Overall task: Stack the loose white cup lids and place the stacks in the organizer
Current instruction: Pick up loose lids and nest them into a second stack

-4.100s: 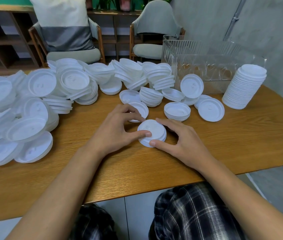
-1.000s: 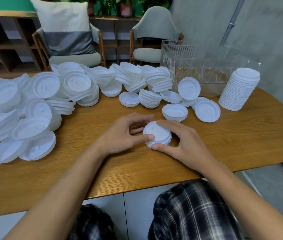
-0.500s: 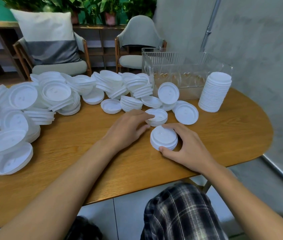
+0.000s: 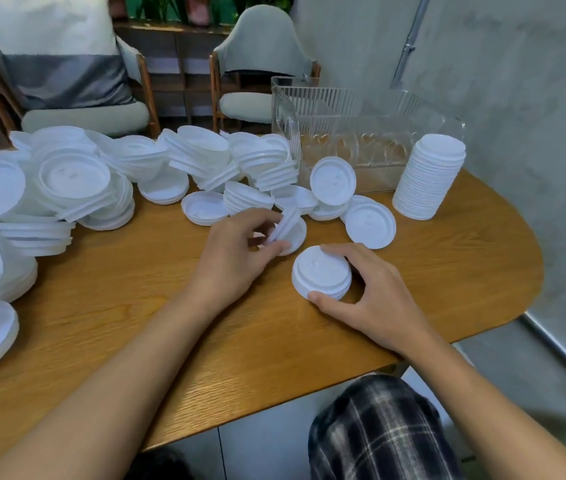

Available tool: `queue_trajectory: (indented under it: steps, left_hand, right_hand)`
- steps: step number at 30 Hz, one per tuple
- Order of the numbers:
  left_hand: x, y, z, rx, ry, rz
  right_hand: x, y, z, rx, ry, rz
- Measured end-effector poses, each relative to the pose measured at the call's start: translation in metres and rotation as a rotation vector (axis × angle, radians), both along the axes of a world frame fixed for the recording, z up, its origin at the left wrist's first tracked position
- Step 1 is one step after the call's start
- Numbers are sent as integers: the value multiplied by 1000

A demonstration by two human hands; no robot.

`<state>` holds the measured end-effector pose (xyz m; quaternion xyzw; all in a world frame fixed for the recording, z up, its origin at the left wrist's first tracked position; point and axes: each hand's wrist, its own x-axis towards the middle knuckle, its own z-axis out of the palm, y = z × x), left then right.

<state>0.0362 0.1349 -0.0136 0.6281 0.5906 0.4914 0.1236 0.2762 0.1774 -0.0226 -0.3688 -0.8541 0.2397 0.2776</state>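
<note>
Left hand in a pinch on 1 blurred, tilted lid; right hand around short stack.

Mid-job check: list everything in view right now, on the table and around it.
Loose lids: many, white, heaped across table's left and back.
Tall stack: one, white, by organizer's right end.
Short stack: one, white, front centre.
Tilted lid: one, white, beside short stack.
Organizer: one, clear, back right.
Table: one, brown wood.
Chairs: two, grey-green, behind table.
Cushion: one, white-grey, on left chair.
Trousers: dark plaid, bottom edge.
Left hand: pinches tilted lid.
Right hand: fingers round short stack.
</note>
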Motion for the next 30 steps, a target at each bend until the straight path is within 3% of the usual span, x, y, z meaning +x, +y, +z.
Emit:
queue_trajectory:
  steps: [6, 11, 16, 25, 30]
  left_hand:
    - [8, -4, 9, -44, -407, -51]
    - [13, -11, 13, -139, -538, -202]
    - [13, -9, 3, -222, -392, -177]
    - [13, -13, 3, -145, 132, -46]
    - [11, -12, 3, -144, 184, -213]
  right_hand:
    - [-3, 0, 1, -28, -10, -48]
    - [-5, -1, 2, -70, 20, -43]
    - [-7, -1, 2, -28, -16, -10]
    - [-5, 2, -3, -17, -33, 16]
    - [-2, 3, -3, -49, -6, 42]
